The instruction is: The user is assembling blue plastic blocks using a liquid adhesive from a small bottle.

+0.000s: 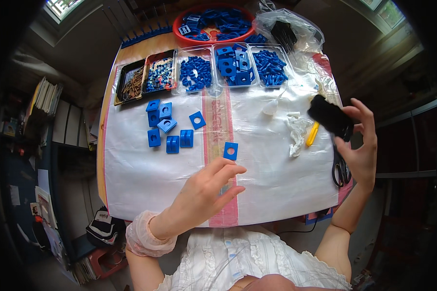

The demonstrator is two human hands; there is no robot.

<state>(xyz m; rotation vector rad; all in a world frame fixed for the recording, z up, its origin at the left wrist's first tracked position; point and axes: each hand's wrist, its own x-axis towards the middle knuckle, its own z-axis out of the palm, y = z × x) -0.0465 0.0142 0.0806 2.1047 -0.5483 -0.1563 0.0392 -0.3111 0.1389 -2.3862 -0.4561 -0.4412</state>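
Observation:
My left hand (206, 186) is over the middle of the table, fingers apart and holding nothing I can see. Just beyond its fingertips lies a blue square plate with a round hole (226, 152); I cannot tell whether they touch. On the right, my raised right hand (361, 145) curls thumb and fingers around the near end of a black oblong thing with uneven edges (331, 117). Its kind does not show. Several similar blue pieces (166, 126) lie loosely grouped at the left, and a single blue plate (193, 118) sits closer to the middle.
Along the back stand trays of screws (133, 86), small mixed parts (160, 75) and blue parts (195, 72). Behind them is a red basin (178, 36) beside a plastic bag (308, 36). Black scissors (341, 174), a yellow-handled tool (313, 134) and crumpled white tissue (297, 133) lie right.

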